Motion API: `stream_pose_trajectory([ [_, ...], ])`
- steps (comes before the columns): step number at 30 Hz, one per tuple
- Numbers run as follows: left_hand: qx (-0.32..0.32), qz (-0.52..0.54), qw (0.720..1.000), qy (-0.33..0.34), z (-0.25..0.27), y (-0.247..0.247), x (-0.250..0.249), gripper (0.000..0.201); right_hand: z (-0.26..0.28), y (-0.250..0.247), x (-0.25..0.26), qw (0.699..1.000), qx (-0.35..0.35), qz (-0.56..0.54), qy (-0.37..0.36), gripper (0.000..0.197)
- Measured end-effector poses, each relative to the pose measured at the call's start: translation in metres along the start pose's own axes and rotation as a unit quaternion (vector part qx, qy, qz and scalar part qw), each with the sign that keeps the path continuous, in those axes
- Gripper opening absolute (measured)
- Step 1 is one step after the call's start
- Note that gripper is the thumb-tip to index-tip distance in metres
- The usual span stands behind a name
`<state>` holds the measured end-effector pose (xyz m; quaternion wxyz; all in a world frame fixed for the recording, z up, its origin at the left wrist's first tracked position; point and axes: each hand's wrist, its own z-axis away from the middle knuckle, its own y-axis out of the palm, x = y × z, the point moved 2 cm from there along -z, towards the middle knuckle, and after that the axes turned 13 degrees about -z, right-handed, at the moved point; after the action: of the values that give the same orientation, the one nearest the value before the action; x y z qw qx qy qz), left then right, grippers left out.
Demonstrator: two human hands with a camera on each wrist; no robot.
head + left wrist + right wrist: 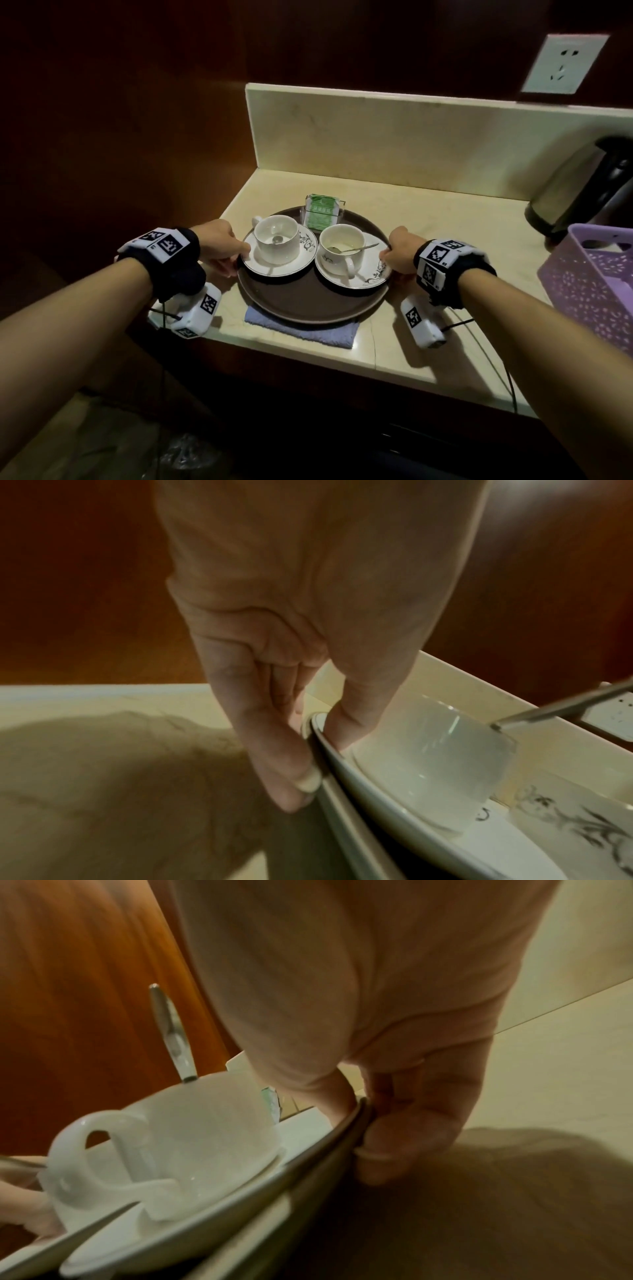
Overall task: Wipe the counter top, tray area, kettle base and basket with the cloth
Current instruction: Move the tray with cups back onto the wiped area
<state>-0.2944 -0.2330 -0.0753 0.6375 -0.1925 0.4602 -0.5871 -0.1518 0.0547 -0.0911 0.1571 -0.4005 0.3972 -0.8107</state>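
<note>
A round brown tray [301, 301] sits on the cream counter top [428, 219], its near edge over a folded blue-grey cloth [325, 332]. It carries two white cups on saucers [277, 240] [342, 250], each with a spoon, and a green packet holder [322, 210]. My left hand [222, 248] pinches the tray's left rim [329, 799], thumb on top and fingers beneath. My right hand [399, 253] grips the right rim [356, 1123] the same way. The kettle [582, 185] stands at the far right, and the purple basket [589, 284] is near it.
A cream backsplash [376, 137] runs behind the counter, with a wall socket [561, 65] above it. Dark wood panelling [137, 120] closes the left side. Cables [503, 359] hang from my wrist cameras over the counter's front edge.
</note>
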Motion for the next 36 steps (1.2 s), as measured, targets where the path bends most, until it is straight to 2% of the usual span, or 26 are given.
stream_pose_trajectory([
  [11, -0.016, 0.013, 1.000, -0.008, -0.038, -0.020, -0.016, 0.024, -0.040, -0.007, 0.015, 0.999, -0.028, 0.011, -0.023, 0.041],
  [15, -0.032, 0.014, 0.999, -0.010, -0.060, -0.032, -0.026, 0.013, -0.061, -0.010, 0.026, 0.999, -0.035, 0.001, -0.022, 0.040],
  [21, -0.047, 0.025, 0.998, -0.021, -0.091, -0.050, -0.036, 0.011, -0.090, -0.012, 0.044, 0.999, -0.045, 0.005, -0.023, 0.038],
  [28, -0.081, 0.011, 0.996, -0.031, -0.111, -0.057, -0.051, 0.020, -0.117, -0.014, 0.055, 0.998, -0.054, 0.004, -0.027, 0.039],
  [36, -0.076, 0.009, 0.996, -0.047, -0.117, -0.063, -0.059, 0.033, -0.124, -0.012, 0.061, 0.998, -0.039, -0.002, -0.039, 0.039],
])
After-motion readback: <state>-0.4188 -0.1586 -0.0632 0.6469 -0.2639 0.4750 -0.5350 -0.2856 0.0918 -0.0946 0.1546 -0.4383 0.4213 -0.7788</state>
